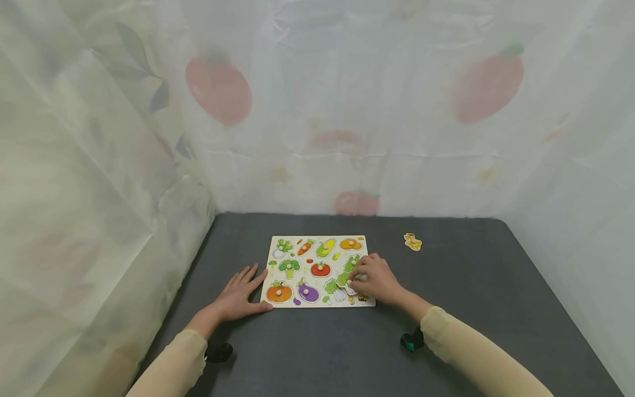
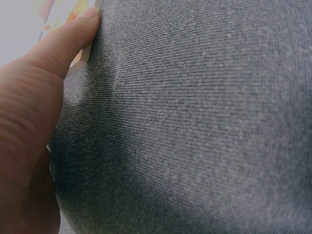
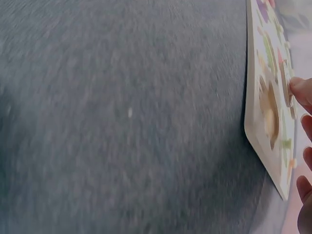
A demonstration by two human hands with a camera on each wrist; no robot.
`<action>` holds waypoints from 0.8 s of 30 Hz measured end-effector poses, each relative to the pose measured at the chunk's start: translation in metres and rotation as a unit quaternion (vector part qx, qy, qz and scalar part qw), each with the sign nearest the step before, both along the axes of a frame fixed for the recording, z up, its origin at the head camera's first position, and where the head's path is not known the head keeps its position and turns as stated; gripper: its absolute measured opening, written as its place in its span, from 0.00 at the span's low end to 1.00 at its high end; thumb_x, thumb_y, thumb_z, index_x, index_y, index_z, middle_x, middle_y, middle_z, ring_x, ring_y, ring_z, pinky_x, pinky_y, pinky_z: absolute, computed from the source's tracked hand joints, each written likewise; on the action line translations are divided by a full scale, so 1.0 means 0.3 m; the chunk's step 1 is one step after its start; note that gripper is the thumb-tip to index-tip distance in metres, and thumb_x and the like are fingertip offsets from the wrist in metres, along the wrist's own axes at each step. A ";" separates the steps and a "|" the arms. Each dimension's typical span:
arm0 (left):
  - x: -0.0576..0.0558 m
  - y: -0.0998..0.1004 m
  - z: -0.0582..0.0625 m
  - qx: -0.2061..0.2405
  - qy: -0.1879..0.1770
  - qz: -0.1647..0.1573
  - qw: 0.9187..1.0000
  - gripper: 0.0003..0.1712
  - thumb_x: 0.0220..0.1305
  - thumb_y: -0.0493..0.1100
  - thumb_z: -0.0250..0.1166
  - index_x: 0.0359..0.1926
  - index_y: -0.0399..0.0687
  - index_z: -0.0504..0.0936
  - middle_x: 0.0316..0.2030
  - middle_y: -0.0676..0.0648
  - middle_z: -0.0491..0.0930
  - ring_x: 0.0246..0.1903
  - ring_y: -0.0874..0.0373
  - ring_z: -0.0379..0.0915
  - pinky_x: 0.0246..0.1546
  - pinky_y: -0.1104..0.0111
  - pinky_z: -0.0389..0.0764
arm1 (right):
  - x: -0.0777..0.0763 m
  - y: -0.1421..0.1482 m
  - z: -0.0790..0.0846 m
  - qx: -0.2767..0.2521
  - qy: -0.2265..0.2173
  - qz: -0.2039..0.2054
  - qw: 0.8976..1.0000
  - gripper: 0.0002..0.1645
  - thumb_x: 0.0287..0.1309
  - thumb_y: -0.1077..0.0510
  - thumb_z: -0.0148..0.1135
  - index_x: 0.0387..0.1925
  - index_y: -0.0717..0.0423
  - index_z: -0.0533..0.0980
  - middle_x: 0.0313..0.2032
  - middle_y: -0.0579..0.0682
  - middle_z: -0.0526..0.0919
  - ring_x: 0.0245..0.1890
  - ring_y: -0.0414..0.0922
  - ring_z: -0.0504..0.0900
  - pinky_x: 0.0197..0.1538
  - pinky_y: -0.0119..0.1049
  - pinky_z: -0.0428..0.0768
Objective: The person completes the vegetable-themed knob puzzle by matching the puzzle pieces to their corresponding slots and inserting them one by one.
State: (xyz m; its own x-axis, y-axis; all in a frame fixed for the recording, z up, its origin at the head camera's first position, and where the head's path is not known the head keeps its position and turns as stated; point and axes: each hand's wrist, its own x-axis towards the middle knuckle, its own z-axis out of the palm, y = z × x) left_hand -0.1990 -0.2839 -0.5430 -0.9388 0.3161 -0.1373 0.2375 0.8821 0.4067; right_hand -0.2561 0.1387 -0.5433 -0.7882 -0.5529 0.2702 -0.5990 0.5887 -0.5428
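Observation:
A white vegetable puzzle board (image 1: pixel 322 303) lies on the dark grey table. My left hand (image 1: pixel 238 295) rests at its left edge with fingers spread, the thumb touching the near left corner. In the left wrist view the thumb (image 2: pixel 73 36) lies on the board's edge. My right hand (image 1: pixel 374 278), over the board's right side, pinches a green-and-white leafy vegetable puzzle piece (image 1: pixel 343 279) partly hidden by the fingers. From the right wrist, the thumb (image 3: pixel 298 87) presses against this piece, tilted above the board. Knobbed pieces such as a tomato (image 1: pixel 321 269) and an eggplant (image 1: pixel 308 293) sit in the board.
A loose yellow-brown puzzle piece (image 1: pixel 413 242) lies on the table (image 1: pixel 461 275) right of the board. Pale printed sheets (image 1: pixel 347 110) hang behind and on both sides. Dark straps (image 1: pixel 413 340) show below the wrists.

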 end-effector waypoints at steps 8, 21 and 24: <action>-0.003 -0.002 -0.008 0.001 0.005 -0.001 1.000 0.62 0.57 0.77 0.66 0.81 0.50 0.55 0.80 0.35 0.46 0.77 0.32 0.38 0.73 0.36 0.40 | 0.005 -0.053 -0.010 0.017 -0.014 0.019 1.000 0.04 0.60 0.48 0.74 0.35 0.40 0.89 0.41 0.37 0.79 0.49 0.42 0.70 0.55 0.51 0.68; -0.002 0.001 -0.001 -0.002 0.003 0.000 1.000 0.62 0.57 0.77 0.66 0.81 0.50 0.55 0.80 0.35 0.46 0.78 0.33 0.38 0.74 0.37 0.41 | 0.010 -0.088 -0.021 0.019 -0.006 0.026 0.999 0.03 0.56 0.51 0.77 0.34 0.40 0.89 0.39 0.38 0.79 0.48 0.42 0.70 0.52 0.47 0.69; 0.001 0.001 0.003 -0.003 0.005 0.000 1.000 0.62 0.57 0.77 0.66 0.81 0.49 0.56 0.80 0.35 0.47 0.78 0.32 0.38 0.74 0.36 0.41 | 0.012 -0.093 -0.021 0.020 -0.005 0.028 0.999 0.03 0.56 0.50 0.77 0.33 0.40 0.89 0.38 0.38 0.79 0.47 0.41 0.70 0.51 0.46 0.69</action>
